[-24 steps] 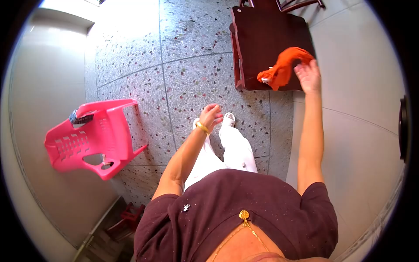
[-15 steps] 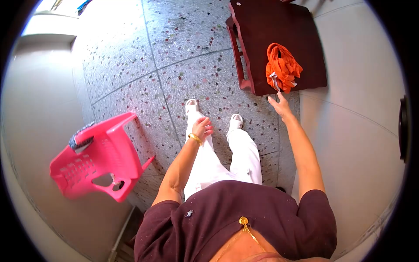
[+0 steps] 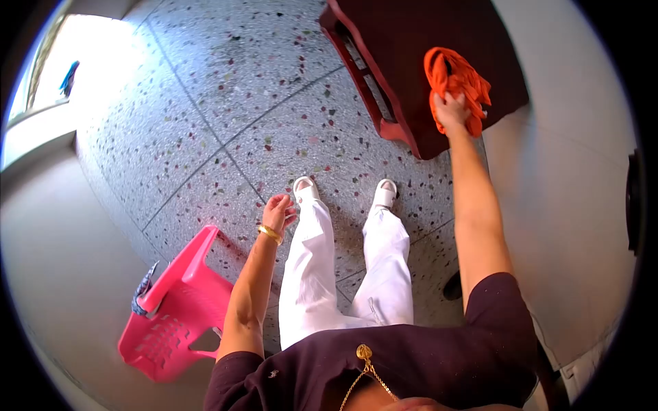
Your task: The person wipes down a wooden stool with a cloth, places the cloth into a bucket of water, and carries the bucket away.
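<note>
A crumpled orange cloth (image 3: 458,72) lies on the dark red wooden table (image 3: 411,34), close to its near end. My right hand (image 3: 452,112) reaches out to it, with the fingers closed into its near side and partly hidden by the folds. The cloth still rests on the tabletop. My left hand (image 3: 278,211), with a gold bangle at the wrist, hangs over the speckled floor beside my left foot. It holds nothing, and its fingers are loosely bent and apart.
A pink plastic chair (image 3: 175,318) stands at the lower left, a dark patterned cloth (image 3: 144,291) draped on it. Pale walls rise on both sides. A bright doorway (image 3: 82,48) is at the upper left, with a blue item (image 3: 69,79) in it.
My right hand has moved forward from the table's edge and taken hold of the orange cloth. My left hand has swung left. The view has shifted, and the chair appears lower.
</note>
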Demonstrator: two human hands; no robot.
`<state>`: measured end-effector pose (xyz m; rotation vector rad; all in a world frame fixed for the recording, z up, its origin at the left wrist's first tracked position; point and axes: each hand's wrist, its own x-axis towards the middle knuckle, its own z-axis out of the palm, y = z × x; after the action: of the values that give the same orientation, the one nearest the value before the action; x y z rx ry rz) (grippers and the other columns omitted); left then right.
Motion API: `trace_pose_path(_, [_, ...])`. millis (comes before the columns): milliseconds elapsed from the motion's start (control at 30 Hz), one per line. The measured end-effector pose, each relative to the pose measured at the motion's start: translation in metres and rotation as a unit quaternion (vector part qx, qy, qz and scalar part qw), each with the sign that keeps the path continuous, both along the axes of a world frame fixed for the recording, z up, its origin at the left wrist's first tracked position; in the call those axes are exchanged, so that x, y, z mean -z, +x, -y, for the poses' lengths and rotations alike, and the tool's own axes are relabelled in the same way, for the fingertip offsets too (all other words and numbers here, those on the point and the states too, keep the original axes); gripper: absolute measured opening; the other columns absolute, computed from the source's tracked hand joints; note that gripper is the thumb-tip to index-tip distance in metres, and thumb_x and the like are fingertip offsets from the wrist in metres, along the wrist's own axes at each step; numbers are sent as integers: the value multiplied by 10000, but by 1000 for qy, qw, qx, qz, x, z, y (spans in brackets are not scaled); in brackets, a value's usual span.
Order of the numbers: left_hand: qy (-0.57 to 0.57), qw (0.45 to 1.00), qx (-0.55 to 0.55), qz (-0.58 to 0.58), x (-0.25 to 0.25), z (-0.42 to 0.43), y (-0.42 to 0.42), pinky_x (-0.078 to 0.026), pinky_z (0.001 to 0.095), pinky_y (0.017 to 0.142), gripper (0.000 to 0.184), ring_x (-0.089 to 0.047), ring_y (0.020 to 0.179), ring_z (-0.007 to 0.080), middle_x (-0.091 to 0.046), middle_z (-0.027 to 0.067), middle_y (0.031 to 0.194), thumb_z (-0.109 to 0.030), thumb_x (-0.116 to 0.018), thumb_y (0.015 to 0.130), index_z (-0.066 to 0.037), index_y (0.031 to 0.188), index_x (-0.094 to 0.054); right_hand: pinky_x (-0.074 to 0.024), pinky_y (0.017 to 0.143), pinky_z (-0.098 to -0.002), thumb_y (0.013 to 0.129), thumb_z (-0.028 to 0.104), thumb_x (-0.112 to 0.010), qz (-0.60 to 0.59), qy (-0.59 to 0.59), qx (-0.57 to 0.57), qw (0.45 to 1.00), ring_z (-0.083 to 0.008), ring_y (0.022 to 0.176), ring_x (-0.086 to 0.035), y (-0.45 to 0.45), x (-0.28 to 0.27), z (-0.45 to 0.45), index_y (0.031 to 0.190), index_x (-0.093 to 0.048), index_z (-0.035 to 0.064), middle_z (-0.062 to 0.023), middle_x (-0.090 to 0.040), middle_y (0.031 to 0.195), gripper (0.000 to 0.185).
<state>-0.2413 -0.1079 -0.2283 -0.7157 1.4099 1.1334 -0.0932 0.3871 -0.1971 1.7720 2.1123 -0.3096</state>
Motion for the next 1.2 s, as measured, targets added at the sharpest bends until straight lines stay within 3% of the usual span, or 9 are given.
trace_pose_path(133, [70, 993, 90, 6, 15, -107, 18, -514, 333, 661, 269, -582, 749, 158, -587, 33, 901, -284, -602, 894, -105, 1073, -511, -359, 939, -620, 898, 441, -510, -143, 77, -208, 965, -503, 1287, -271, 29, 4, 76, 911, -687, 111, -188, -362, 1403, 375])
trace_pose_path(233, [132, 982, 133, -19, 2, -220, 27, -497, 373, 744, 427, -575, 871, 194, -577, 73, 1053, -381, -583, 896, -94, 1193, -475, -280, 1017, -603, 882, 331, -568, -172, 66, -318, 930, -507, 1273, -294, 56, -24, 110, 765, -643, 47, -236, -385, 1376, 316])
trace_pose_path(400, [141, 979, 98, -114, -7, -359, 27, -409, 458, 872, 804, -464, 1120, 237, -460, 93, 1282, -629, -567, 808, -110, 1371, -321, -250, 1079, -549, 863, 295, -590, -148, -7, -367, 918, -378, 1351, -230, 111, -36, 50, 867, -670, 97, -77, -363, 1441, 213])
trace_pose_path(833, [149, 970, 61, -185, 40, -368, 118, -410, 443, 953, 723, -481, 1175, 313, -427, 125, 1360, -531, -569, 862, -111, 1384, -298, -206, 1099, -518, 768, 433, -605, -198, -12, -172, 965, -362, 1386, -178, 180, -21, -126, 913, -716, 80, -47, -316, 1480, 397])
trace_pose_path(933, [128, 879, 264, -375, 29, -351, 168, -422, 386, 943, 589, -506, 1118, 325, -463, 173, 1294, -426, -508, 917, -82, 1356, -320, -191, 1082, -565, 732, 466, -632, -240, 9, -178, 954, -392, 1384, -153, 216, -32, -111, 907, -717, 55, -80, -312, 1478, 454])
trace_pose_path(967, [142, 932, 191, -273, 23, -345, 181, -436, 377, 923, 528, -521, 1090, 328, -483, 194, 1258, -323, -523, 932, -76, 1349, -316, -185, 1076, -583, 727, 467, -638, -257, 26, -187, 948, -402, 1385, -141, 229, -24, -100, 915, -714, 40, -93, -308, 1478, 473])
trace_pose_path(1033, [117, 776, 499, -368, 31, -307, 210, -450, 366, 901, 527, -528, 1077, 301, -510, 204, 1209, -255, -536, 933, -49, 1349, -284, -178, 1070, -598, 721, 473, -646, -258, 12, -146, 955, -425, 1381, -125, 246, -23, -75, 949, -700, 7, -120, -290, 1483, 521])
trace_pose_path(1100, [144, 990, 1, -2, -6, -324, 244, -446, 352, 913, 628, -528, 1102, 290, -533, 190, 1185, -329, -579, 909, -20, 1352, -259, -173, 1068, -604, 726, 507, -643, -255, -1, -118, 960, -441, 1377, -115, 259, -37, -56, 966, -688, -15, -133, -283, 1483, 576])
trace_pose_path(1200, [72, 975, 210, 6, -5, -301, 265, -438, 356, 942, 764, -523, 1144, 258, -547, 137, 1198, -545, -561, 860, -14, 1339, -294, -159, 1065, -616, 720, 576, -641, -262, 5, -84, 961, -468, 1370, -97, 276, -48, -30, 953, -684, -23, -161, -265, 1485, 644])
